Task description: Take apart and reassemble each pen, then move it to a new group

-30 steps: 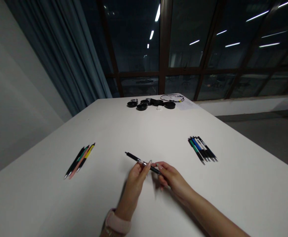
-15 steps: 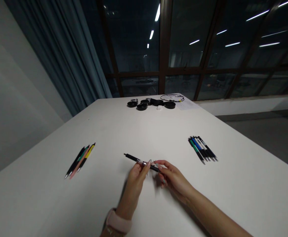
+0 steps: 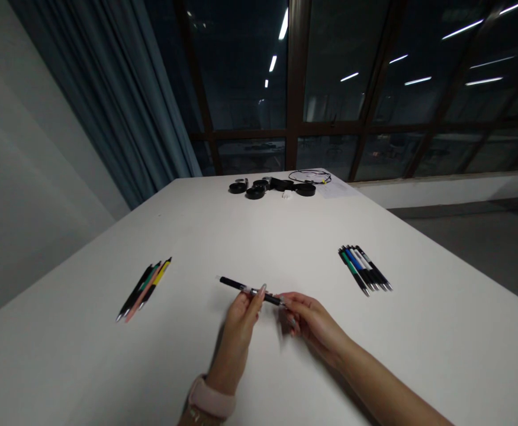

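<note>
Head view: a black pen [image 3: 245, 288] was held level at lower centre, pinched by the left hand [image 3: 241, 313] mid-barrel and the right hand [image 3: 309, 319] at its end; pen groups [image 3: 143, 288] [image 3: 364, 267] were laid on the white table [image 3: 285, 236].

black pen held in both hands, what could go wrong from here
1. The left hand and right hand pinch the black pen only at the fingertips, above the table; it might slip and roll.
2. If it comes apart, small parts could drop and be hard to spot in this dim light.
3. It could get mixed up with the pens on the right.
</note>
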Demonstrator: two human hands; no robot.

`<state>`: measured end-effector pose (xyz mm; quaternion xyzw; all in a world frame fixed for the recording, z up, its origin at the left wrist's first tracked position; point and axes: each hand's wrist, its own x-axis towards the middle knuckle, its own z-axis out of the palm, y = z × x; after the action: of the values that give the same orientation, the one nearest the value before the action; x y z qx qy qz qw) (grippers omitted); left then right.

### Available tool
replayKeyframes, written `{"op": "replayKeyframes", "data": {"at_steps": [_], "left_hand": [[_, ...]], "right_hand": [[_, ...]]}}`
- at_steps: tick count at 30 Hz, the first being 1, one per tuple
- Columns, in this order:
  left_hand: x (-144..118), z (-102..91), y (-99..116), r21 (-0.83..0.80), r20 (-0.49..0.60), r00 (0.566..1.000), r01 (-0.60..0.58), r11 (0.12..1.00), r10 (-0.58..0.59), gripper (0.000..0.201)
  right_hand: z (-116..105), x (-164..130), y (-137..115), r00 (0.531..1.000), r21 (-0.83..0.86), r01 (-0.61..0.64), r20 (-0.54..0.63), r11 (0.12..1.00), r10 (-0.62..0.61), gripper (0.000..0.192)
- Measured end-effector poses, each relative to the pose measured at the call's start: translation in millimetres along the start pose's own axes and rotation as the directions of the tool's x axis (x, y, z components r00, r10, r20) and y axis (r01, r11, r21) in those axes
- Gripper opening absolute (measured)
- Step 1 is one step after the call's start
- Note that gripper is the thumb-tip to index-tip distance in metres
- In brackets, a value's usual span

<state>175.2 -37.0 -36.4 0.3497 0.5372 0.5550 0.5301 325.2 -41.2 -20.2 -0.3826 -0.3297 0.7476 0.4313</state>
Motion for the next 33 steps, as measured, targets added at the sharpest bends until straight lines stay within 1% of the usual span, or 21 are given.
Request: {"op": "replayKeyframes", "data": {"at_steps": [3, 6, 9, 12, 18, 21, 25, 27, 28, 29, 31, 33], "left_hand": [[-1, 0.1, 0, -0.012, -0.012, 1.000, -0.003, 1.000, 0.003, 0.054], [-2, 0.0, 0, -0.027, -0.021, 1.000, -0.009, 1.000, 0.008, 0.053], [-4, -2.1, 1, -0.040, -0.058, 0.998, -0.033, 0.999, 0.030, 0.050], [-4, -7.8, 3, -0.050, -0.142, 0.988, -0.064, 0.997, 0.056, 0.049], [5, -25.2, 10, -0.056, -0.293, 0.949, -0.138, 0.989, 0.115, 0.051], [11, -31.7, 10, -0.061, -0.348, 0.929, -0.158, 0.985, 0.128, 0.052], [16, -36.3, 10, -0.054, -0.401, 0.905, -0.180, 0.982, 0.143, 0.054], [17, -36.8, 10, -0.054, -0.411, 0.900, -0.180, 0.982, 0.143, 0.055], [17, -36.4, 9, -0.046, -0.395, 0.908, -0.168, 0.985, 0.136, 0.056], [16, -35.7, 8, -0.028, -0.362, 0.923, -0.151, 0.988, 0.130, 0.056], [16, -33.2, 7, 0.038, -0.273, 0.953, -0.123, 0.992, 0.129, 0.060], [15, -29.6, 4, 0.129, -0.191, 0.970, -0.125, 0.984, 0.148, 0.068]], "right_hand": [[-4, 3, 2, 1.000, -0.116, 0.006, -0.017, 0.993, -0.008, 0.054], [-9, 8, 3, 0.999, -0.262, 0.045, -0.016, 0.964, -0.051, 0.059], [-14, 9, 1, 0.995, -0.338, 0.094, 0.008, 0.937, -0.097, 0.057], [-16, 8, -3, 0.993, -0.357, 0.113, 0.022, 0.927, -0.113, 0.054], [-17, 7, -13, 0.996, -0.370, 0.090, 0.023, 0.925, -0.088, 0.052], [-23, 11, -15, 0.993, -0.377, 0.105, -0.013, 0.920, -0.119, 0.052], [-34, 16, -16, 0.978, -0.412, 0.147, -0.075, 0.899, -0.195, 0.050], [-39, 17, -15, 0.955, -0.488, 0.188, -0.111, 0.852, -0.275, 0.044], [-40, 17, -14, 0.937, -0.551, 0.208, -0.125, 0.808, -0.326, 0.041], [-42, 17, -13, 0.917, -0.626, 0.219, -0.129, 0.748, -0.377, 0.036], [-42, 14, -11, 0.887, -0.775, 0.203, -0.113, 0.599, -0.447, 0.028], [-41, 10, -9, 0.880, -0.874, 0.160, -0.084, 0.459, -0.467, 0.023]]}}
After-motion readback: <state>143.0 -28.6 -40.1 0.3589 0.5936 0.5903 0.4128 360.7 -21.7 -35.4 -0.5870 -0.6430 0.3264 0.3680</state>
